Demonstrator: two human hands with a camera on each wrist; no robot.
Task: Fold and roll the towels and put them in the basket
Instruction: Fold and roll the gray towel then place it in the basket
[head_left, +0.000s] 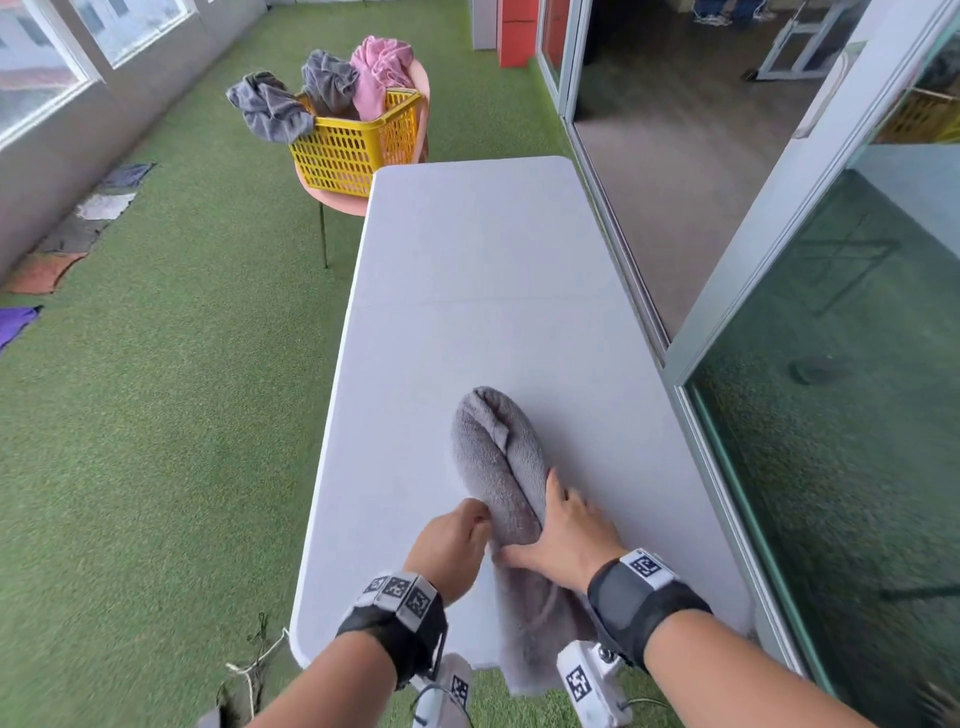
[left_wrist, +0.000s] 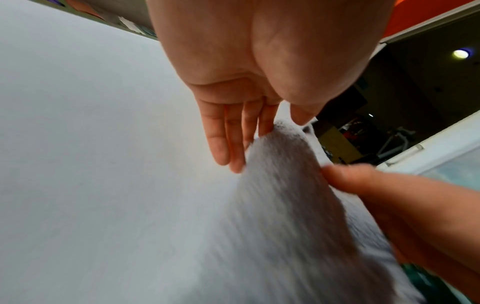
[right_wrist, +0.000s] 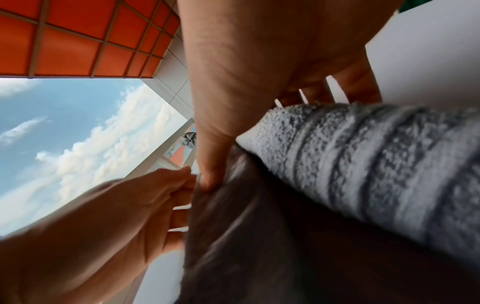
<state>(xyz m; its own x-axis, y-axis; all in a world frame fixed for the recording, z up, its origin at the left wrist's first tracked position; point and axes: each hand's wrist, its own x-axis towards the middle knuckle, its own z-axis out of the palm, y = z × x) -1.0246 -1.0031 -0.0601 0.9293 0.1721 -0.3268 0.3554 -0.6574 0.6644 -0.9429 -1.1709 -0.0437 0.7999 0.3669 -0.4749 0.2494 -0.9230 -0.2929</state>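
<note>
A grey towel (head_left: 498, 457) lies folded into a long thick strip on the white table (head_left: 467, 249). Its near end hangs over the table's front edge. My left hand (head_left: 467, 525) is at the strip's left side and pinches the fold between thumb and straight fingers (left_wrist: 228, 144). Flat on the towel (right_wrist: 363, 154) just to the right lies my right hand (head_left: 561, 525). Its thumb is spread across the top and its fingers run along the strip's right side. The yellow basket (head_left: 358, 140) stands on a pink chair beyond the table's far left corner, apart from both hands.
Crumpled grey towels (head_left: 270, 109) and a pink one (head_left: 379, 67) spill from the basket. Glass sliding doors (head_left: 779, 364) run close along the table's right side. Green turf covers the floor, with several cloths (head_left: 78, 228) by the left wall.
</note>
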